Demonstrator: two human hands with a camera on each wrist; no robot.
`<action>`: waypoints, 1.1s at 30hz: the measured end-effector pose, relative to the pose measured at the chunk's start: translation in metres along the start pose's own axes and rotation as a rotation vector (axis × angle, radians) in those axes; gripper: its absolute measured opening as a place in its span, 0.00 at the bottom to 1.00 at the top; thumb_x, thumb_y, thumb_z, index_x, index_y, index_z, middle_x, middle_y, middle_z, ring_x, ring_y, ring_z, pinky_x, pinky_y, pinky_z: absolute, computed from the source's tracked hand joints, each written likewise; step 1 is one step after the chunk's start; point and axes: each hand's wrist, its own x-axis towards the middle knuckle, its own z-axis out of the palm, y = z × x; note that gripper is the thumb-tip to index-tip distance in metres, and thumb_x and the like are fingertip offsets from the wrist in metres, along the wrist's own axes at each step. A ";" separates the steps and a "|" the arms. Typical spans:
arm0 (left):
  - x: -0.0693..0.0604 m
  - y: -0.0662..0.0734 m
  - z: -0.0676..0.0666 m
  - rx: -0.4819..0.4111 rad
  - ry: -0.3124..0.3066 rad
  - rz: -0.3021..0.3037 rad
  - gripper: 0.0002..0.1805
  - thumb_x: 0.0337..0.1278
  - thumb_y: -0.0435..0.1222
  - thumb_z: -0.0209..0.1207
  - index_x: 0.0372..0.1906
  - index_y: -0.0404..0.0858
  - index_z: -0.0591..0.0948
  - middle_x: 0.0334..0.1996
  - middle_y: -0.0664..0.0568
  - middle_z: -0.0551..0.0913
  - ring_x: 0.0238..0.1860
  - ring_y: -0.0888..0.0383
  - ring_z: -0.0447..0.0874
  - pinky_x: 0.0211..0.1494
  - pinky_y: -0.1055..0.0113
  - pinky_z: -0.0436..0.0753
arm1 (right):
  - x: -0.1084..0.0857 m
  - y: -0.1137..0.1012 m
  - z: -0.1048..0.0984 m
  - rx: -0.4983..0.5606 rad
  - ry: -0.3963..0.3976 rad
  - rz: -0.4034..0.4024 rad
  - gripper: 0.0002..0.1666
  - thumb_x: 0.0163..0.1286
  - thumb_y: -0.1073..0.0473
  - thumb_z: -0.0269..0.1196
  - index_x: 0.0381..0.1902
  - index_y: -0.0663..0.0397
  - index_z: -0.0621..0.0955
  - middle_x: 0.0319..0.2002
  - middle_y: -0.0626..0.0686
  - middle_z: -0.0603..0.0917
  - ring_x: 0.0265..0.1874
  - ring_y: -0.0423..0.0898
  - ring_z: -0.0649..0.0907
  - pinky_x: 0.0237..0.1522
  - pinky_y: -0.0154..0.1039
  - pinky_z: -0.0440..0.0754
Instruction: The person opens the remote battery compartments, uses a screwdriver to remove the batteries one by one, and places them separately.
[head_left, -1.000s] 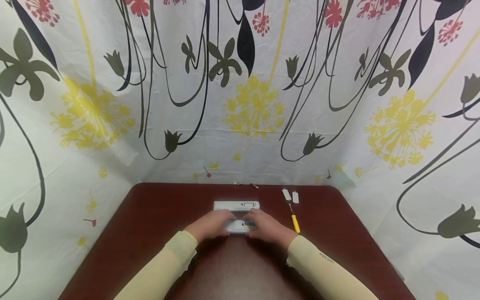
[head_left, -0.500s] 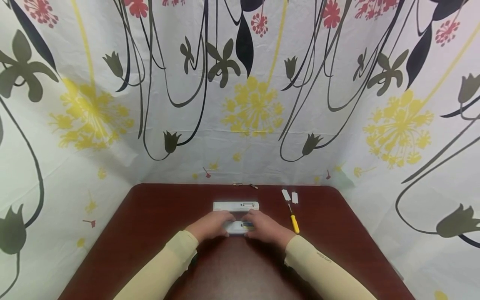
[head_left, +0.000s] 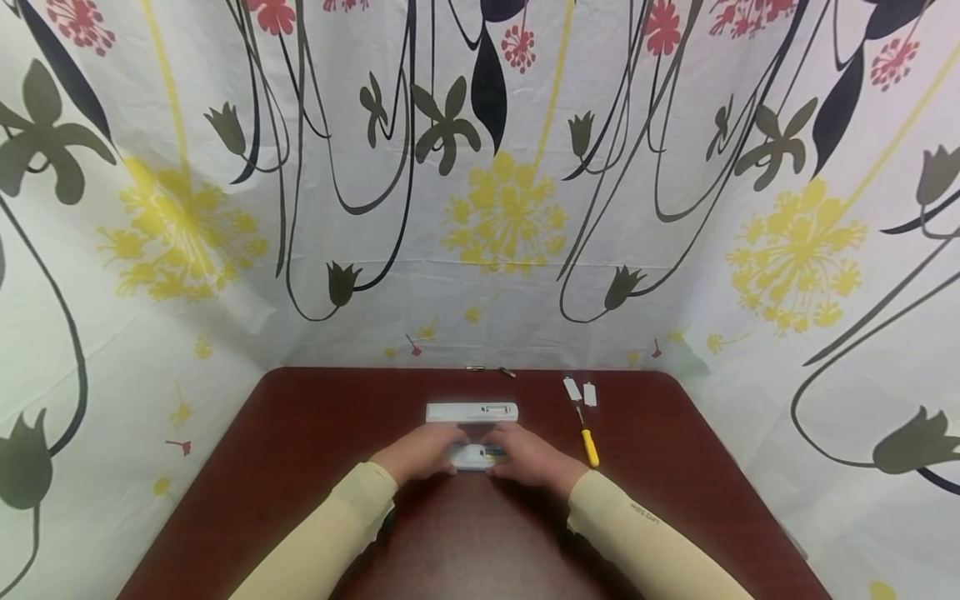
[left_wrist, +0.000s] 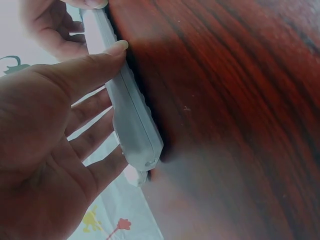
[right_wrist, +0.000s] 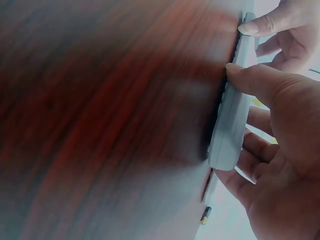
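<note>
A white remote control [head_left: 467,457] lies back side up on the table, its battery compartment showing blue and yellow inside, partly covered by fingers. My left hand [head_left: 423,450] grips its left part, thumb on the near edge and fingers at the far edge. The right hand [head_left: 534,456] holds the right part in the same way. In the left wrist view the remote's rounded end juts past the left hand; the right wrist view shows its other end beyond the right hand. Just behind lies a second white remote control [head_left: 456,412], also back side up.
A yellow-handled screwdriver [head_left: 590,447] lies to the right. Behind it are two small white battery covers, one leaning left [head_left: 572,389] and one straighter [head_left: 590,395]. Batteries [head_left: 476,368] lie by the table's back edge. Patterned curtains surround the dark red table [head_left: 315,408].
The near remote has slid slightly towards me with both hands still gripping it, so the gap to the second remote is a little wider. Nothing else has visibly moved.
</note>
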 end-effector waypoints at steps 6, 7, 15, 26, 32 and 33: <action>-0.001 0.000 0.001 -0.001 -0.004 -0.001 0.24 0.59 0.35 0.82 0.59 0.38 0.87 0.54 0.51 0.89 0.56 0.55 0.85 0.65 0.56 0.83 | 0.000 0.002 0.003 -0.006 -0.001 -0.007 0.25 0.73 0.49 0.78 0.63 0.48 0.86 0.55 0.45 0.83 0.49 0.39 0.80 0.55 0.41 0.84; -0.001 0.000 0.000 -0.006 -0.006 -0.007 0.24 0.60 0.36 0.82 0.59 0.38 0.87 0.54 0.51 0.89 0.56 0.55 0.85 0.65 0.56 0.83 | 0.001 0.002 0.003 -0.009 0.000 -0.006 0.25 0.73 0.49 0.78 0.63 0.48 0.86 0.54 0.45 0.83 0.49 0.39 0.80 0.55 0.41 0.84; -0.002 0.002 -0.002 -0.048 -0.019 -0.058 0.25 0.59 0.36 0.82 0.60 0.40 0.88 0.56 0.52 0.88 0.58 0.56 0.84 0.67 0.55 0.82 | 0.001 0.001 0.004 -0.016 0.007 -0.007 0.24 0.72 0.50 0.78 0.63 0.48 0.86 0.54 0.46 0.83 0.49 0.39 0.80 0.55 0.42 0.84; -0.001 0.003 -0.001 -0.053 -0.012 -0.084 0.25 0.59 0.38 0.83 0.59 0.42 0.88 0.55 0.54 0.89 0.58 0.57 0.85 0.67 0.55 0.83 | -0.001 0.001 0.003 0.006 0.024 -0.002 0.25 0.72 0.52 0.79 0.63 0.47 0.86 0.55 0.46 0.82 0.48 0.40 0.80 0.54 0.42 0.85; -0.002 0.003 0.000 -0.059 -0.011 -0.094 0.24 0.60 0.38 0.82 0.60 0.42 0.88 0.56 0.54 0.89 0.60 0.55 0.85 0.69 0.54 0.82 | -0.009 0.010 -0.001 0.008 0.078 0.048 0.25 0.76 0.43 0.75 0.66 0.42 0.86 0.57 0.43 0.84 0.53 0.41 0.80 0.60 0.45 0.85; -0.002 0.003 0.000 -0.062 -0.010 -0.098 0.24 0.60 0.38 0.82 0.60 0.42 0.88 0.57 0.53 0.89 0.60 0.55 0.85 0.70 0.54 0.82 | -0.011 0.011 -0.004 0.008 0.094 0.058 0.26 0.76 0.43 0.75 0.66 0.43 0.86 0.57 0.44 0.84 0.54 0.42 0.80 0.61 0.47 0.84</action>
